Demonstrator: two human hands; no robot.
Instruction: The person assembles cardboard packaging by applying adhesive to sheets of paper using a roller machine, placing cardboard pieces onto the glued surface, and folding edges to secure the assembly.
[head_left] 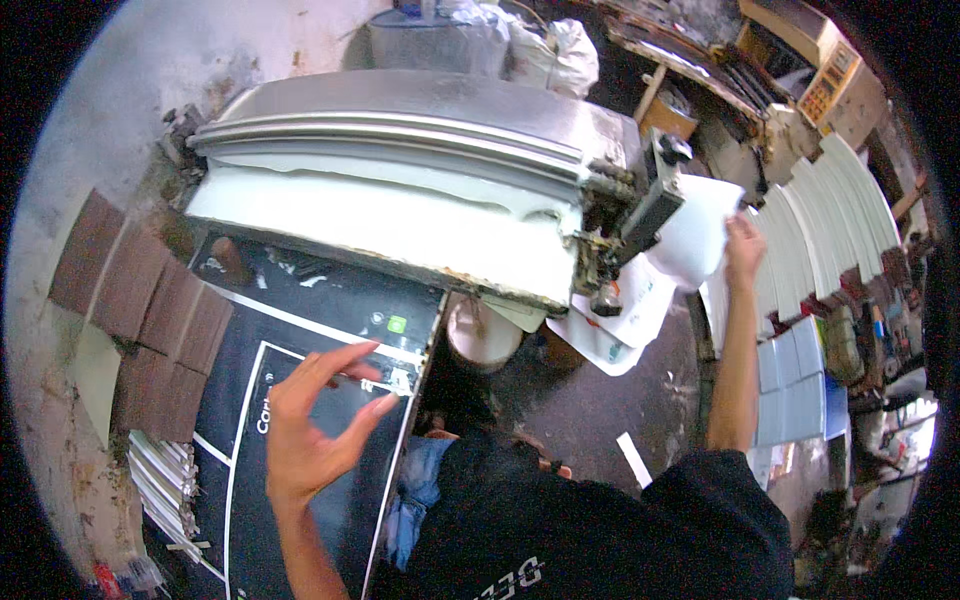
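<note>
My left hand (315, 425) hovered, fingers spread wide, above the black printed board (300, 350); my right hand (743, 245) gripped a white paper sheet (697, 225) beside the grey metal machine (420, 150).

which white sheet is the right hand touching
The curled white sheet hanging off the machine's right end, pinched at its edge by the right hand. The other white sheets lie fanned out, untouched, farther right.

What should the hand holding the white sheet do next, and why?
Probably lift the white sheet clear of the machine's end and carry it toward the stacked white sheets at the right. The right hand already grips its edge, and the left hand hovers open and empty over the dark printed board.
</note>
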